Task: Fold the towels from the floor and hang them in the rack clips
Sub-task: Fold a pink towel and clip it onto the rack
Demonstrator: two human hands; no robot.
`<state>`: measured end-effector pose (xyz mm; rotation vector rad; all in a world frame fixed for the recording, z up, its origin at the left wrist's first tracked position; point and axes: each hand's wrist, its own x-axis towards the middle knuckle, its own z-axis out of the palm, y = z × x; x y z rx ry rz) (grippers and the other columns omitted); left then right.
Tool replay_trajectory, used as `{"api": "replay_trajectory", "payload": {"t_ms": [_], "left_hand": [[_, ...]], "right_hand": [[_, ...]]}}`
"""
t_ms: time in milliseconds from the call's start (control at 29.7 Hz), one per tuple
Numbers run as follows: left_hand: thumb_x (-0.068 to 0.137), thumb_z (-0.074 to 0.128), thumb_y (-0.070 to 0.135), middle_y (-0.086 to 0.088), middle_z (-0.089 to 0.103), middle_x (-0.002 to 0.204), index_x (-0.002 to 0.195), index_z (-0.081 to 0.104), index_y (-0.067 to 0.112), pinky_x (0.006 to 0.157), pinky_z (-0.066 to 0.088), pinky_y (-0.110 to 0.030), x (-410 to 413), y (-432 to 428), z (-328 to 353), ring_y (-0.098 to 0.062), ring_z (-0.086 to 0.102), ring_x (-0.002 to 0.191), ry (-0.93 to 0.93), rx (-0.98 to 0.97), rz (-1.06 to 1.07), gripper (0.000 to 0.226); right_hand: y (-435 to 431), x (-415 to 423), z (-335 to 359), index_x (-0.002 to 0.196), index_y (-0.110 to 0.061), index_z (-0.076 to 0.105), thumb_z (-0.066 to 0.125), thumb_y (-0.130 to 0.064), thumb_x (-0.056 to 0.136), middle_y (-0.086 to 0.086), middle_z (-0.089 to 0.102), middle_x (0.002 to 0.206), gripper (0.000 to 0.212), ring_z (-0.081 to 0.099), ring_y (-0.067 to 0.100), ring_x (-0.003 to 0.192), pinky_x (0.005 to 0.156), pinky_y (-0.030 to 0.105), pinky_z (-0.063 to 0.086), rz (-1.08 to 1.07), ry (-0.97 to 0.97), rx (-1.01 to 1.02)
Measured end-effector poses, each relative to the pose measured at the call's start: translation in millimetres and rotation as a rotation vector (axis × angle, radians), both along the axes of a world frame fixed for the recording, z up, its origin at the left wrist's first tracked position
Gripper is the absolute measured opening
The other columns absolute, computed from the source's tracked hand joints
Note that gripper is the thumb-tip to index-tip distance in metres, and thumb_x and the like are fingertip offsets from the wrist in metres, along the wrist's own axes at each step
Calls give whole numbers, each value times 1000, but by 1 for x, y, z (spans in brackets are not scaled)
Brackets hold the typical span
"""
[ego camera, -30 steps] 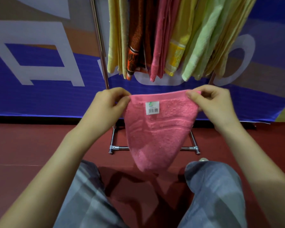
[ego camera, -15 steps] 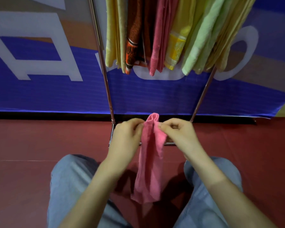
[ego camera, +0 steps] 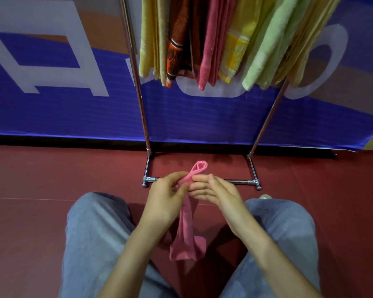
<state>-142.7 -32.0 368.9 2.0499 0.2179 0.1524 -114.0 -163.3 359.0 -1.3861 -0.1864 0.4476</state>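
A pink towel [ego camera: 187, 233] hangs folded into a narrow strip between my knees, its folded top edge sticking up above my fingers. My left hand [ego camera: 166, 196] pinches it from the left near the top. My right hand [ego camera: 213, 192] presses against it from the right, fingers pointing left. Both hands meet at the same spot on the towel. Behind them stands a chrome rack [ego camera: 138, 82] with several hung towels [ego camera: 224, 39] in yellow, orange, pink and green. The rack's clips are out of view above.
The rack's base bar [ego camera: 235, 181] lies on the dark red floor [ego camera: 41, 179] just beyond my hands. A blue banner [ego camera: 73, 117] covers the wall behind. My legs in grey trousers [ego camera: 95, 233] frame the towel on both sides.
The towel was held spread wide by its top corners. My hands came together and lowered, folding it in half into a narrow hanging strip.
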Motion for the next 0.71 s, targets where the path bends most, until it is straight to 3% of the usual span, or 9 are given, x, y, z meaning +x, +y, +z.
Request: {"api": "replay_trajectory", "payload": {"t_ms": [67, 101, 168, 236, 303, 404, 471, 573, 707], "left_hand": [[83, 56, 0, 4, 66, 87, 105, 66, 6, 68, 40, -2, -2, 3, 0, 9, 57, 67, -12, 39, -70, 25], [83, 56, 0, 4, 66, 89, 105, 67, 6, 69, 39, -1, -3, 4, 1, 10, 57, 68, -14, 57, -106, 25], [84, 54, 1, 4, 66, 94, 107, 66, 8, 74, 40, -4, -4, 5, 3, 4, 58, 80, -21, 76, -163, 27], [85, 52, -1, 6, 65, 95, 107, 66, 7, 76, 40, -4, -4, 7, 6, 2, 57, 84, -28, 76, -202, 27], [85, 51, -2, 8, 65, 91, 105, 66, 7, 74, 39, -2, -5, 9, 8, 11, 56, 76, -36, 64, -211, 26], [86, 52, 2, 15, 62, 80, 102, 65, 11, 68, 39, -1, -3, 16, 10, 19, 54, 66, -7, 59, -201, 23], [86, 57, 15, 17, 60, 80, 100, 63, 21, 70, 42, -6, -2, 17, 13, 13, 55, 68, 18, 48, -226, 16], [79, 64, 35, 7, 65, 79, 85, 60, 33, 71, 46, -17, 1, 13, 22, -3, 57, 72, 42, 36, -271, 7], [79, 64, 35, -4, 71, 77, 80, 67, 20, 71, 48, -30, 5, 11, 28, -18, 64, 73, 43, 154, -343, 15]], "right_hand": [[-7, 1, -4, 90, -15, 56, 48, -1, 89, -1, 63, 69, 17, 61, 3, 60, 64, 13, 51, -78, -97, -28], [-12, 4, -8, 93, -19, 55, 57, -1, 83, -2, 59, 72, 21, 58, 1, 61, 64, 12, 49, -114, -144, -71], [-21, 10, -12, 100, -31, 53, 65, -13, 70, -5, 54, 84, 37, 54, -1, 73, 72, 12, 46, -111, -221, -199], [-23, 16, -13, 97, -35, 57, 66, -18, 68, -7, 53, 97, 35, 55, 0, 88, 83, 11, 43, -48, -285, -307], [-25, 21, -14, 87, -26, 64, 68, -8, 74, -4, 59, 93, 22, 56, -4, 85, 81, 8, 43, -18, -309, -315], [-23, 21, -9, 78, -3, 68, 67, -1, 76, 12, 65, 69, 3, 53, 2, 70, 66, 13, 43, -12, -290, -311], [-19, 18, -6, 76, 1, 67, 69, -3, 74, 9, 63, 69, 5, 52, 4, 68, 62, 14, 42, 16, -289, -329], [-12, 13, -3, 65, -15, 66, 73, -4, 70, -6, 58, 60, 14, 49, 1, 61, 58, 12, 39, 77, -271, -343], [-6, 10, -7, 71, 9, 62, 76, -10, 69, 6, 47, 64, 23, 41, 8, 64, 60, 22, 35, 115, -270, -392]]}}
